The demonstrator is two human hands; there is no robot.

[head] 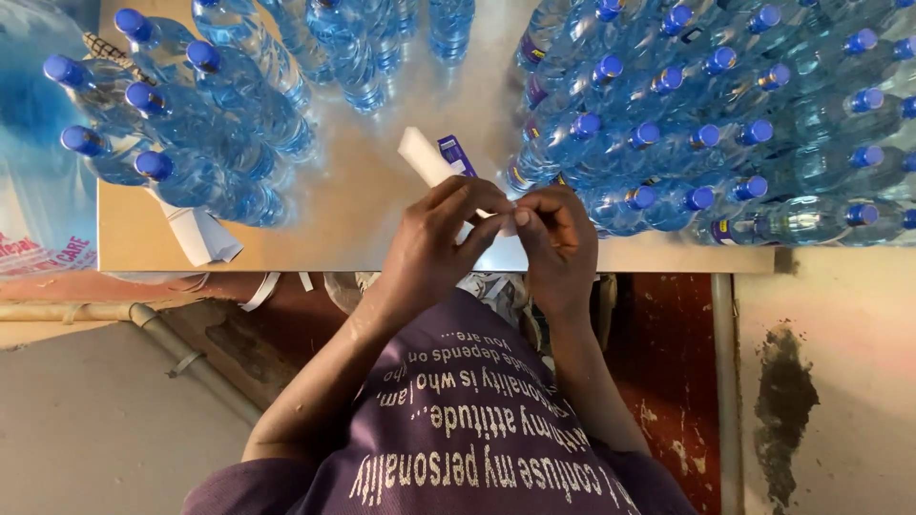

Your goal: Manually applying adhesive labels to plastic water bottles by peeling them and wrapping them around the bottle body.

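The person's left hand (429, 243) and right hand (556, 238) meet just over the near edge of the table (363, 205). Both hands pinch a white label strip (426, 158) with narrow fingers. The strip sticks up and away from the hands, tilted toward the left. A small purple printed label (456, 154) sits on the strip near its far end. The fingertips of the two hands touch each other where they hold the strip.

The table is light brown and shiny. Its near edge runs straight across, just under the hands. Its left edge shows beside a blue plastic bag (38, 124).

A bare lane of table runs from the hands up between the bottles. That lane is the only open room on top.

On the left stands a bunch of water bottles (191, 143) with blue caps. Six caps can be counted there. More bottles stand at the far end, but their caps are cut off. On the right is a much bigger bunch of capped bottles (725, 133), about twenty caps, packed close and touching.

One folded white paper (200, 234) lies by the left bunch, near the table edge.

Below the table there is bare floor and one pipe (114, 312).
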